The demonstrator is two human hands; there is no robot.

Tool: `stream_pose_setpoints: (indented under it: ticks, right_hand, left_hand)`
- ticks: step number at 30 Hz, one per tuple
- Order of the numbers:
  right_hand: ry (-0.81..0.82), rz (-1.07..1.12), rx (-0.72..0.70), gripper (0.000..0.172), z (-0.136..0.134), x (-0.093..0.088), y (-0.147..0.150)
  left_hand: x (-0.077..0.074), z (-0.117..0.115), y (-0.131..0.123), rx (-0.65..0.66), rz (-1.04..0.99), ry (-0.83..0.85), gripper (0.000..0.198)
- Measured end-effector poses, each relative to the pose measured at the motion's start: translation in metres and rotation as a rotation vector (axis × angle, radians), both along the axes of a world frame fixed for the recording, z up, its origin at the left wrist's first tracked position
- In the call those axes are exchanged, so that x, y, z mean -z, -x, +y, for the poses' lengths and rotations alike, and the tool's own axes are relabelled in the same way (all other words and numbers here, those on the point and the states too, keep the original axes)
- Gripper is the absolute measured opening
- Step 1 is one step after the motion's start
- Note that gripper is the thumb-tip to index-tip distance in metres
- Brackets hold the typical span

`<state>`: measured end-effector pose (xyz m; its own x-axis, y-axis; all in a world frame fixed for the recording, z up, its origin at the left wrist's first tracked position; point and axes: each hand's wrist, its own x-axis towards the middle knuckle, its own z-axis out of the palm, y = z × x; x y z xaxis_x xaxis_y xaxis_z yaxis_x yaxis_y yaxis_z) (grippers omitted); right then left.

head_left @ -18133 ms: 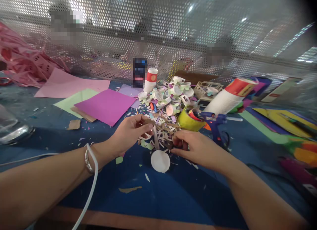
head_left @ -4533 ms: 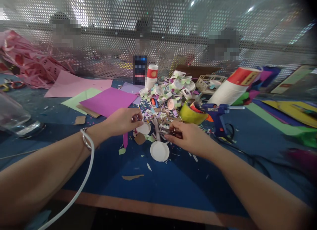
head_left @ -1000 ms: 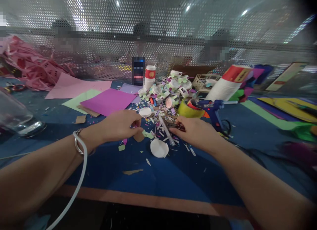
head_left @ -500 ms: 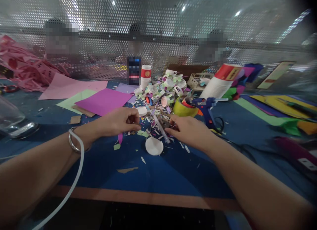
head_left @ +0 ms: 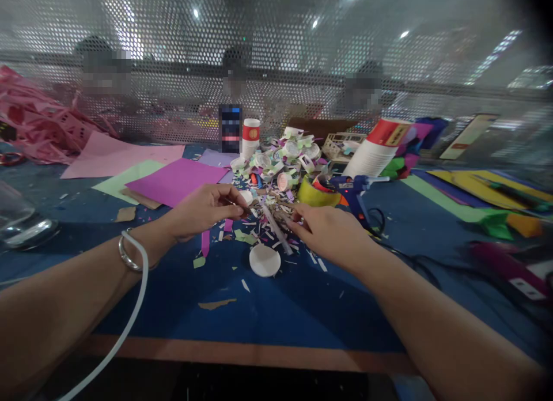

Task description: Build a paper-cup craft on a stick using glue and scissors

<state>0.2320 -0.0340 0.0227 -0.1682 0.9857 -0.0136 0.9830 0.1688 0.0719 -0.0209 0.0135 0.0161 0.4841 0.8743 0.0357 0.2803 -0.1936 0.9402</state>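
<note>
The widest passage is the near strip of blue table [head_left: 302,314], with only flat scraps on it, from the white disc [head_left: 265,260] to the front edge; a narrow gap runs between the left hand [head_left: 211,208] and right hand [head_left: 322,231], with a stick [head_left: 277,228] lying in it; beyond, the heap of cut cups [head_left: 291,153] blocks the way; the yellow roll [head_left: 318,195] and glue gun [head_left: 353,198] crowd the right hand's far side; a mesh screen [head_left: 173,72] closes the back.

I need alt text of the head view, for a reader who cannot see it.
A person's left hand and right hand are among paper scraps on a blue table, their grip unclear. A round white piece lies in front; beyond are a magenta sheet and blue glue gun.
</note>
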Motion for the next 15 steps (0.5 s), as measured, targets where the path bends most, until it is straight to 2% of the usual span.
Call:
stream_pose_setpoints:
  ticks: [3,12,15]
  right_hand:
    - [0.003,-0.002,-0.001,0.027,-0.001,-0.003,0.001]
    - [-0.009,0.165,0.006,0.028,0.003,-0.009,-0.009]
    - [0.000,0.206,0.011,0.029,0.006,-0.010,-0.013]
  left_hand:
    - [0.002,0.000,-0.001,-0.029,-0.077,0.063,0.016]
    - [0.008,0.001,-0.005,-0.110,-0.139,0.072,0.040]
    - [0.010,0.001,-0.007,-0.133,-0.170,0.096,0.043]
